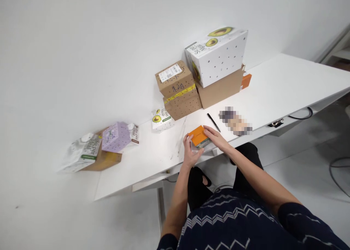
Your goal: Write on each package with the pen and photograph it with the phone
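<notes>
Seen from the wearer's own head, a single camera looks forward and steeply down over a navy short-sleeved shirt with white zigzag stripes [232,220], which fills the bottom edge at close range. The bare left hand [190,154] and bare right hand [218,137] appear from above, just right of center and below it, at the near side of a long white table [276,85]. The table cuts diagonally across the tilted wide view, climbing from lower left toward the right edge. Farther off, a plain white wall [82,42] spans the top.
</notes>
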Motion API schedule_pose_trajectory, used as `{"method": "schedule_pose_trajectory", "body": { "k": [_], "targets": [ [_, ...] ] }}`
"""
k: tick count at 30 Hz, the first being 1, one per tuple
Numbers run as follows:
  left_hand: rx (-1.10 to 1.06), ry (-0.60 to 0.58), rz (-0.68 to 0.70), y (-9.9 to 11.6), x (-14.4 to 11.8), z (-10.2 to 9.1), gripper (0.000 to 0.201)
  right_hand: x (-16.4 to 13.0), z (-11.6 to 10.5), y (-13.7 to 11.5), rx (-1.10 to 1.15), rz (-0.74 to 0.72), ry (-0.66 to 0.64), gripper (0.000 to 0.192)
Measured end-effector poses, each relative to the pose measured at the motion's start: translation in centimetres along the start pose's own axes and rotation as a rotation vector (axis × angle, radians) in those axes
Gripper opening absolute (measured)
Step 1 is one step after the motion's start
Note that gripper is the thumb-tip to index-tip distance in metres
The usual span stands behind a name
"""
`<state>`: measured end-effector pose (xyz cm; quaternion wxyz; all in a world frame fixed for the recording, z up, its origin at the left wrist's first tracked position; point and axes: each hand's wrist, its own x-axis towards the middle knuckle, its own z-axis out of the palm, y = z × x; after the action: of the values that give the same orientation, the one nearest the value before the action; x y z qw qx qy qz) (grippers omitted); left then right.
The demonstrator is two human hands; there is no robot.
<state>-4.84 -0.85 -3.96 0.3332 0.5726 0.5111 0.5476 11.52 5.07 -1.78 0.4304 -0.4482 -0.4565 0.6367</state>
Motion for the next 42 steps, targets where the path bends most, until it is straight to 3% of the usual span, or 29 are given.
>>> {"method": "schedule_pose_trajectory", "body": {
  "k": [3,7,10,15,20,22,27,30,36,39,42],
  "targets": [
    [-0.002,0.049,-0.034,0.7,0.4,-0.2,0.063,-0.7,-0.8,0.5,-0.007,-0.022,0.013,0.055],
    [-0.076,0.111,-0.312,1.8,1.8,0.4,0.062,-2.0,-1.7,1.3,-0.007,-0.097,0.031,0.048],
    [-0.091,0.069,-0.434,1.6,2.8,0.6,0.058,-2.8,-2.0,1.9,-0.037,-0.188,0.015,0.039],
    [0.026,0.124,-0.342,-0.6,3.8,0.2,0.047,-2.7,-2.0,3.4,-0.119,-0.307,-0.023,0.043],
    [-0.109,0.272,-0.373,-2.9,3.4,-0.5,0.042,-2.4,-1.9,5.0,-0.214,-0.355,0.024,0.052],
    [-0.112,0.249,-0.376,-3.2,3.1,-0.5,0.043,-2.8,-1.6,5.1,-0.284,-0.406,0.071,0.056],
    [0.001,0.052,-0.245,-2.5,2.8,-0.3,0.039,-4.2,0.3,4.1,-0.575,-0.526,0.144,0.071],
    [0.099,0.084,-0.211,-1.3,2.8,-0.4,0.04,-4.1,1.4,3.8,-0.645,-0.496,0.191,0.072],
    [0.251,0.15,-0.055,0.9,3.7,-1.3,0.043,-3.3,1.8,4.1,-0.433,-0.317,0.176,0.059],
    [0.189,0.156,-0.116,0.5,4.2,-1.0,0.046,-3.1,1.0,3.9,-0.589,-0.289,0.221,0.055],
    [0.041,0.175,-0.192,-1.1,4.0,-0.5,0.046,-3.0,0.0,3.5,-0.646,-0.299,0.135,0.053]
  ]
}}
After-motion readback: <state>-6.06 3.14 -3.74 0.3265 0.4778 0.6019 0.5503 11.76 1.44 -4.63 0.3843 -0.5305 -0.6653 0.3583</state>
